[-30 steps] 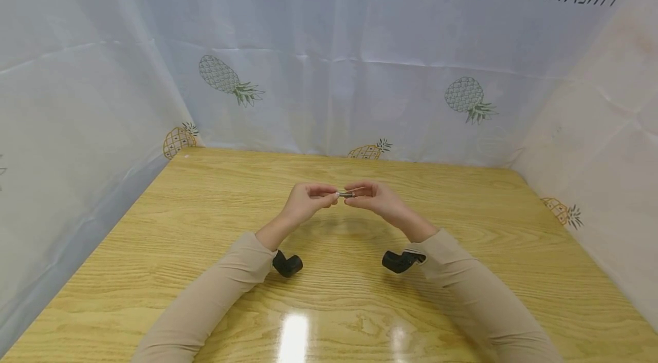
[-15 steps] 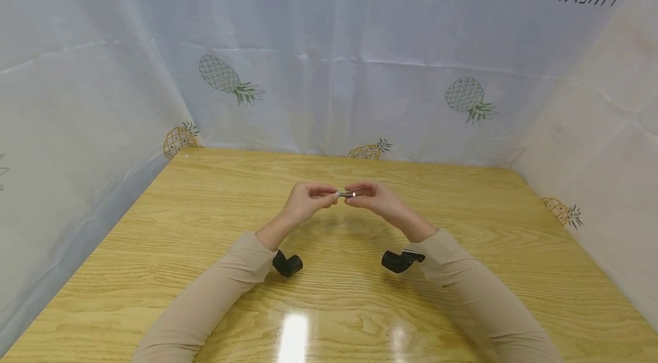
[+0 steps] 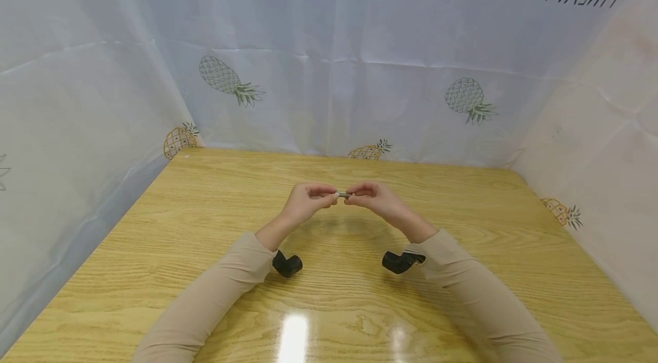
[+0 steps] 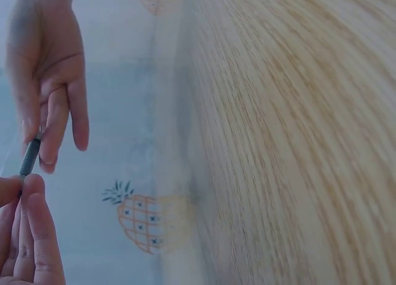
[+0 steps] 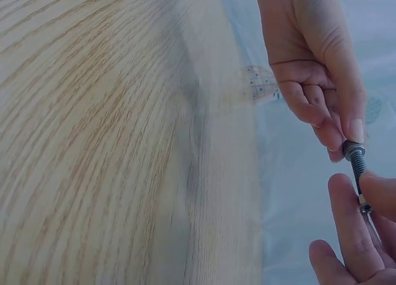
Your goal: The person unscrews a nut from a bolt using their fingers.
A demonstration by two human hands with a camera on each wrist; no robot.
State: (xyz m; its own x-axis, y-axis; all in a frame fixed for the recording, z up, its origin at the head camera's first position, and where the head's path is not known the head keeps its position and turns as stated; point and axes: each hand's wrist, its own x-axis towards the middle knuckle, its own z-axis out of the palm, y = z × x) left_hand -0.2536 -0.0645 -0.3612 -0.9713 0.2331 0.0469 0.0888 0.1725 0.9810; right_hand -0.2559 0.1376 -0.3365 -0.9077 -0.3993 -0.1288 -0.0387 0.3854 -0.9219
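A small metal bolt is held level between both hands, above the table. My left hand pinches one end between thumb and fingertips. My right hand holds the other end between thumb and fingers. In the right wrist view, the bolt's threaded shaft shows between a wider round end piece at the left hand and a small shiny nut-like piece by the right thumb. Which end is the head I cannot tell. Fingers partly hide both ends.
The hands are over a wood-grain table. White curtains with pineapple prints stand along its back and both sides. A black wrist mount sticks out below the left sleeve, another black mount by the right sleeve.
The right fingers shift slightly on their end of the bolt; the shiny piece that shows there half a second ago is now mostly covered. The left hand stays still.
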